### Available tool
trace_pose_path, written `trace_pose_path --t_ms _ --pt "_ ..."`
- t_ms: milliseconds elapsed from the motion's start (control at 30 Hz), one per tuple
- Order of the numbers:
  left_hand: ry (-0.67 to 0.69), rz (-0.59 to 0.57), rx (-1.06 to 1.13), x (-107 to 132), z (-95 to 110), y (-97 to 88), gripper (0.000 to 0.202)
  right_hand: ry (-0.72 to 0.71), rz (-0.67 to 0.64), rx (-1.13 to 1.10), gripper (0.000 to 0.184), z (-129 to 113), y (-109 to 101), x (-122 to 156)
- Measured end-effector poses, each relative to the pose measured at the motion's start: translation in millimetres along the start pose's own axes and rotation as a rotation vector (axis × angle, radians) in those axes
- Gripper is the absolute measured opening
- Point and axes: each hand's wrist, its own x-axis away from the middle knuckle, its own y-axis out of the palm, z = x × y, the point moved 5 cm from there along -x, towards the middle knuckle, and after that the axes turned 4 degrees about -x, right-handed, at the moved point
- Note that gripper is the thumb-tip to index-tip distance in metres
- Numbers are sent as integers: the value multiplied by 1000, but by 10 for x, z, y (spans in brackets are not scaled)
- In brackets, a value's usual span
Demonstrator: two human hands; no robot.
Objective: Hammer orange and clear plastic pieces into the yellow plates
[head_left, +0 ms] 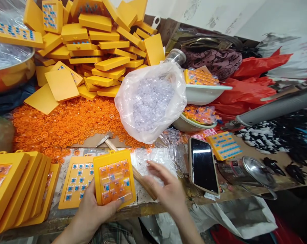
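Note:
My left hand [97, 206] grips a yellow plastic frame [114, 178] by its lower edge, thumb on the front. The frame stands tilted up, with rows of orange rings and a few blue pieces behind clear parts in its window. To the right of the frame is my right hand [166, 186], blurred by motion, fingers stretched apart and nothing visible in them. It hovers by the wooden handle of a hammer [143, 181] lying on the bench. Left of the held frame lies another yellow panel [72, 178] with blue pieces. Loose clear plastic parts [172, 147] lie beyond my right hand.
Yellow frames [18, 189] lean together at left; many yellow cases [105, 64] are heaped at the back. Orange rings [62, 122] cover the bench before them. A bag of clear pieces [153, 105] stands mid-bench. At right are a phone [203, 164] and a metal-lidded jug [244, 173].

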Motion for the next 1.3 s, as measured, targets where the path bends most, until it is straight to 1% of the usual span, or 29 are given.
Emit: trace_pose_path --t_ms 33,67,133,233,333,433,533,600,667,733,833,900,967,1033,1133,1167,1200,1233,1300 --pt "-38 -23 59 14 19 -16 64 -21 44 87 24 75 -123 -42" --pt "-72 -48 111 30 51 -33 69 -40 61 169 19 141 -210 -73" --pt "-120 -89 192 64 137 -68 79 -84 27 310 16 231 -256 -100" --pt "-175 -99 298 104 251 -126 88 -149 -64 477 22 277 -101 -105" --pt "-203 -87 381 127 304 -171 86 -194 -92 602 24 273 47 -155" --pt "-233 -61 435 133 295 -202 81 -233 -74 675 24 219 62 -204" --pt "-279 -48 450 129 255 -180 78 -300 -139 671 19 104 111 -169" --pt "-292 -106 448 127 242 -105 77 -329 -202 651 18 35 193 -122" --pt "-282 -198 442 130 245 -6 79 -329 -223 631 20 3 265 -96" --pt "-266 -255 415 136 246 71 80 -320 -212 596 23 14 298 -99" --pt "-235 -267 361 136 243 123 72 -308 -150 492 27 71 244 -121" --pt "-205 -278 349 130 252 144 65 -282 -49 401 25 85 146 -115" --pt "-187 -293 346 122 258 165 60 -236 72 320 25 40 44 -64" --pt "-182 -289 342 109 251 178 59 -138 125 166 25 -50 -5 20" --pt "-173 -260 324 87 219 186 63 104 61 -267 17 -210 54 155" --pt "-161 -252 318 80 209 186 64 152 39 -378 13 -278 84 192" --pt "-145 -245 310 73 201 186 64 162 25 -437 9 -353 104 220" --pt "-127 -238 301 68 196 184 63 128 25 -439 8 -434 110 239" --pt "-89 -226 274 60 195 178 55 41 28 -404 16 -563 114 258"
